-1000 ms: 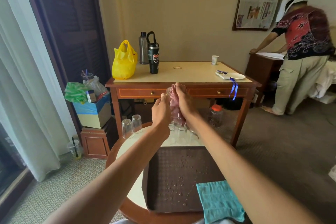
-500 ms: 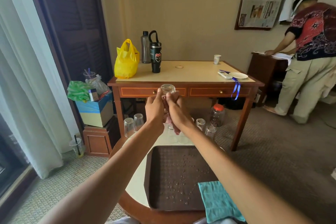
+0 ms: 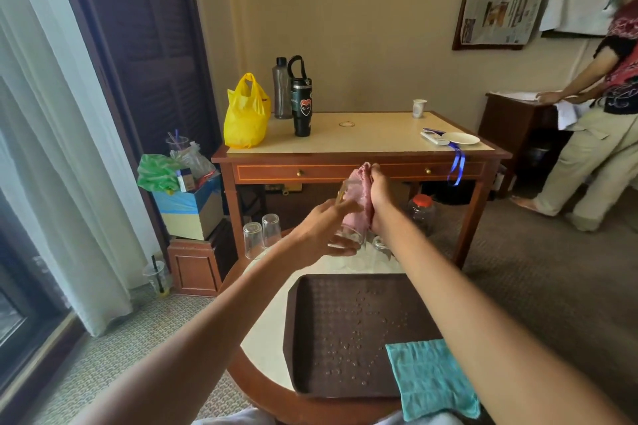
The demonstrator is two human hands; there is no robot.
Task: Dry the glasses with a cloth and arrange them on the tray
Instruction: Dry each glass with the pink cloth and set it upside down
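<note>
My left hand [image 3: 322,233] grips a clear glass [image 3: 348,238], held up above the far edge of the round table. A pink cloth [image 3: 359,193] is stuffed into the glass, and my right hand [image 3: 379,193] clutches its upper part. The brown tray [image 3: 345,338] lies on the table below, dotted with water drops and holding no glasses. Two upturned glasses [image 3: 262,238] stand at the table's far left. More upturned glasses [image 3: 379,248] sit behind my hands, partly hidden.
A teal cloth [image 3: 431,376] hangs over the tray's near right corner. A wooden desk [image 3: 359,152] beyond holds a yellow bag [image 3: 247,114], bottles and a plate. A person [image 3: 600,134] stands at the right by a dark cabinet. Curtains [image 3: 51,148] hang at the left.
The glass has turned in my left hand and sunk a little. My right hand has pushed the pink cloth up and into it. The person at the right has shifted further right.
</note>
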